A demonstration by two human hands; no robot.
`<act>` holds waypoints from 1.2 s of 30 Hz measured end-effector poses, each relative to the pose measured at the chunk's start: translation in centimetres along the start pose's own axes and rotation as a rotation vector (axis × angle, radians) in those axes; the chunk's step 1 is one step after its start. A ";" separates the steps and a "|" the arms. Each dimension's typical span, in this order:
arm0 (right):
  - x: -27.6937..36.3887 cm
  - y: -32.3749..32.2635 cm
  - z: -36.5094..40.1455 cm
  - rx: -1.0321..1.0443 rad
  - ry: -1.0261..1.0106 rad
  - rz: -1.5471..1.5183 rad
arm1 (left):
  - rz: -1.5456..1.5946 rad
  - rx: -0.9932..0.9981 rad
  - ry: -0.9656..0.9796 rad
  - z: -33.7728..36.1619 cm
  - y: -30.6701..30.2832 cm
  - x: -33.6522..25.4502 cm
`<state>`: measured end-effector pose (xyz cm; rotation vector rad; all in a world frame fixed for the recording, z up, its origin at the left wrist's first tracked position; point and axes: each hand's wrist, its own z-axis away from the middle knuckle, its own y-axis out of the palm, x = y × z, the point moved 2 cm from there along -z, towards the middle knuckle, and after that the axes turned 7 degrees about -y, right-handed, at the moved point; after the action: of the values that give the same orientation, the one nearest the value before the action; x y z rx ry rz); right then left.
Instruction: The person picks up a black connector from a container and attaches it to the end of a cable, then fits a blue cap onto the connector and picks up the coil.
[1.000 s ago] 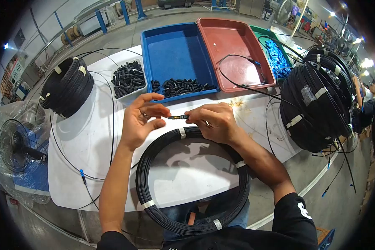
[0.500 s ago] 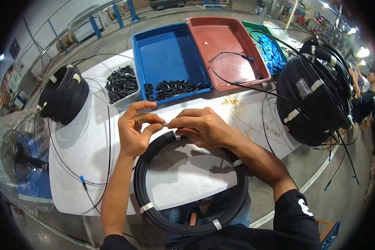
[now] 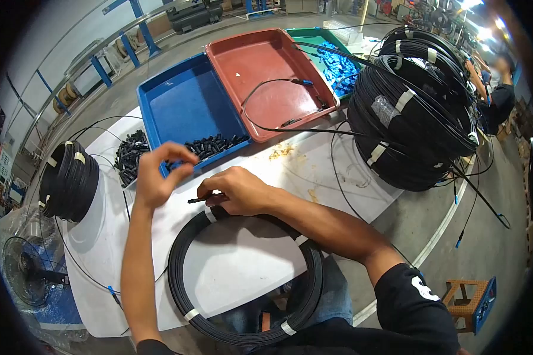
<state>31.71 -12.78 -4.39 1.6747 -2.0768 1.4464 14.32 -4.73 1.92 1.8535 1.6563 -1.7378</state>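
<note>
My right hand (image 3: 240, 190) pinches the dark, thin end of a black cable (image 3: 198, 200), which points left over the white table. Directly below it lies a coil of black cable (image 3: 180, 260), bound with white bands and overhanging the table edge above my lap. My left hand (image 3: 157, 177) is raised to the left, apart from the cable end. Its index finger and thumb are curved and spread with a gap between them, slightly blurred. Behind it, several small black connector pieces (image 3: 218, 146) lie in the near end of a blue tray (image 3: 183, 97).
A white bin (image 3: 124, 182) of black pieces stands left of the blue tray. A red tray (image 3: 260, 59) and a green tray (image 3: 305, 34) with blue pieces adjoin it. Large cable coils (image 3: 391, 118) stand right, a smaller coil (image 3: 71, 183) left. A person (image 3: 497, 100) is at far right.
My left hand has let go of the small piece both hands were pinching and moved away from the right hand. My right hand keeps its pinch. The camera view has turned to the right.
</note>
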 end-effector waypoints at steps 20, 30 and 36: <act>-1.8 1.9 0.7 0.050 0.008 0.136 | -0.503 0.641 0.411 -23.9 18.3 0.6; -1.6 1.8 0.9 0.025 -0.038 0.157 | -0.589 0.753 0.363 -24.5 18.0 2.2; -1.0 1.3 0.7 0.062 -0.020 0.178 | -0.479 0.812 0.263 -21.6 16.4 2.1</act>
<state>31.33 -12.60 -6.17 1.5665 -2.2654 1.5648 39.59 4.89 -1.47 2.1700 1.7373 -2.7985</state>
